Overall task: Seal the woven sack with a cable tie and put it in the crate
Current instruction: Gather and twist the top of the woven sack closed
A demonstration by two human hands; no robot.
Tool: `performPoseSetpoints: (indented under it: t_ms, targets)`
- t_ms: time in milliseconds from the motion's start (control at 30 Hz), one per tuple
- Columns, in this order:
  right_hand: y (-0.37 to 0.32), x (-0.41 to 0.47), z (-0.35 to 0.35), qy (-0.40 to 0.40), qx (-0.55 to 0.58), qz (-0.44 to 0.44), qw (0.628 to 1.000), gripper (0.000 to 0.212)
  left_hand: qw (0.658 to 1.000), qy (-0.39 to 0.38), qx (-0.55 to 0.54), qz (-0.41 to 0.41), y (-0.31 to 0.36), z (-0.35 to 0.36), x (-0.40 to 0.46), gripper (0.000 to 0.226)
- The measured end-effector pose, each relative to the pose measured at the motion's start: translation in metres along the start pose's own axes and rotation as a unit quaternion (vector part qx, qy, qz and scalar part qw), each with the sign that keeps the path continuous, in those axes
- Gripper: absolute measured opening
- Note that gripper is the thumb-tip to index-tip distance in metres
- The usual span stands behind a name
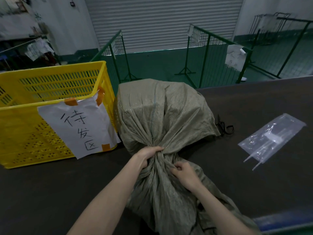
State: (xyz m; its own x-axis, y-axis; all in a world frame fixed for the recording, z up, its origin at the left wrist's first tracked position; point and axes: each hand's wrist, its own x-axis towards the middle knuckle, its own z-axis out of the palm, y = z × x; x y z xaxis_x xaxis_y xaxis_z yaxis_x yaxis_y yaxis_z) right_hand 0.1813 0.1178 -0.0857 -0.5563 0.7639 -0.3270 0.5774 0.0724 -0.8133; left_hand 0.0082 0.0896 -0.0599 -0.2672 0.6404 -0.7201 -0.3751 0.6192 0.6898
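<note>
A grey-green woven sack lies full on the dark table, its mouth pointing toward me. My left hand is clenched around the gathered neck of the sack. Just below it, my right hand pinches the loose fabric of the mouth. A clear plastic bag of white cable ties lies on the table to the right, two ties sticking out of its near end. The yellow slatted crate stands at the left, touching the sack's side, with a taped paper sign on its front.
Black cable ties lie on the table just behind the sack's right side. Beyond the table's far edge are green metal barriers on a green floor and a closed roller shutter. A blue strip runs along the near right edge.
</note>
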Motion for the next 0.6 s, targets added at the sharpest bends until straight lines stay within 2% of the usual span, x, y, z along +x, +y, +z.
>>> performPoseSetpoints:
  t_ms: [33,100,233,333,367,467,533,600]
  targets:
    - [0.000,-0.003,-0.002,-0.002,-0.007,-0.013,1.000,0.016,1.000,0.008,-0.022,0.010,-0.001,0.003,0.000,0.040]
    - [0.002,-0.007,-0.006,-0.006,-0.031,-0.032,0.999,0.027,0.997,0.028,-0.063,0.041,-0.002,0.009,0.003,0.032]
    - [0.005,-0.012,-0.019,0.011,-0.087,-0.067,0.994,0.035,0.987,0.064,-0.115,0.088,-0.003,0.014,0.014,0.034]
    - [0.005,-0.014,-0.027,0.011,-0.141,-0.043,0.989,0.021,0.989,0.041,-0.116,0.083,0.003,0.014,0.018,0.040]
    - [0.007,-0.013,-0.027,-0.011,-0.128,-0.026,0.991,0.017,0.993,0.024,-0.096,0.064,0.006,0.012,0.015,0.043]
    - [0.006,-0.015,-0.026,-0.059,-0.009,-0.012,0.998,0.045,0.998,-0.033,0.040,-0.024,0.016,0.004,0.007,0.039]
    - [0.000,-0.016,-0.028,-0.081,0.061,-0.004,0.995,0.040,0.995,-0.030,0.085,-0.046,0.019,0.002,0.001,0.021]
    - [-0.003,-0.012,-0.029,-0.068,0.076,0.002,0.995,0.036,0.996,-0.014,0.072,-0.047,0.016,0.002,0.000,0.014]
